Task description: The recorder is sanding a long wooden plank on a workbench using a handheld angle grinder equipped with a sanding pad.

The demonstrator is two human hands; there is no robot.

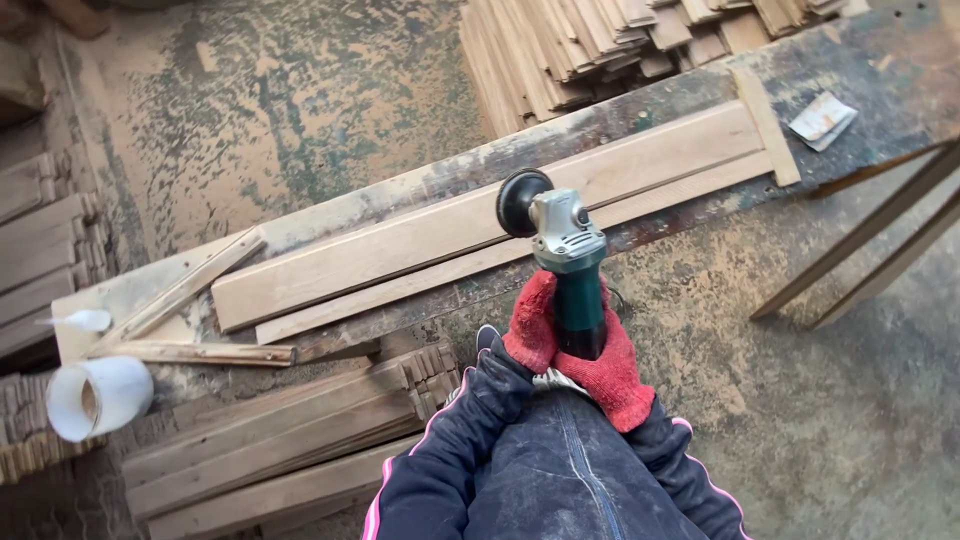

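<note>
While both hands are wrapped around the green grip of the grinder, the left hand and right hand sit pressed together in red knit gloves, clamped tight on the handle, with dark sleeves with pink piping coming up from below. The black sanding disc is tipped on edge and looks to be touching or just shy of the long pale board lying across the grimy bench; I honestly can't tell if it's making contact. A thinner strip lies right alongside the board on the near side, and a short crosspiece sits at the far end like a stop. If it were me, I'd lay that disc flatter so it doesn't dig a groove, keep it moving along the grain, and let the tool's weight do the work instead of leaning on it. The two-handed grip seems good to me, since it should help stop the thing skating off the edge. Off to the side there's a white roll, some loose sticks, and a stack of slats behind the bench. Sawdust everywhere on the floor.
</note>
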